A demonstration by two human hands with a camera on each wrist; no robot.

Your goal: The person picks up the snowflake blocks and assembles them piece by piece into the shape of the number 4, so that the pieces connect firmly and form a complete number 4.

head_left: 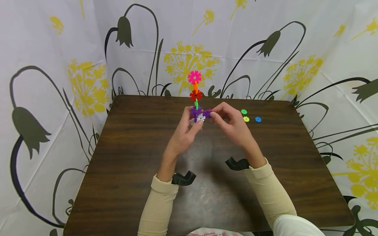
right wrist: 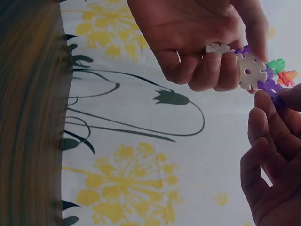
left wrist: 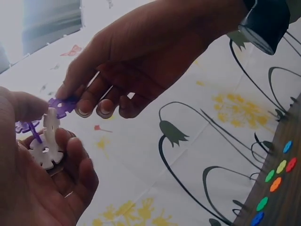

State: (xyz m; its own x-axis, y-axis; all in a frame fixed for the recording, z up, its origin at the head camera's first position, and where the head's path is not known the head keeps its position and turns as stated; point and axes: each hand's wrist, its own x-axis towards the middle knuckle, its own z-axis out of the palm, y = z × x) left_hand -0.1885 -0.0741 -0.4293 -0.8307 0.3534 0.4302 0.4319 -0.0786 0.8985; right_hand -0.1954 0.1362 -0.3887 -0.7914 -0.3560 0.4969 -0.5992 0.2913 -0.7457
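My left hand grips the lower part of a chain of slotted plastic discs. Its white disc sits between thumb and fingers. Above the hand the chain stands upright, with a pink disc on top, then an orange disc, a red disc, a green disc and a purple disc. Between thumb and fingertips, my right hand pinches another purple disc at the white disc's edge. Whether their slots are fully interlocked I cannot tell.
Loose discs lie on the brown table beyond the right hand, among them a green disc, a yellow disc and a blue disc. The left wrist view also shows an orange disc. A flower-patterned curtain hangs behind the table.
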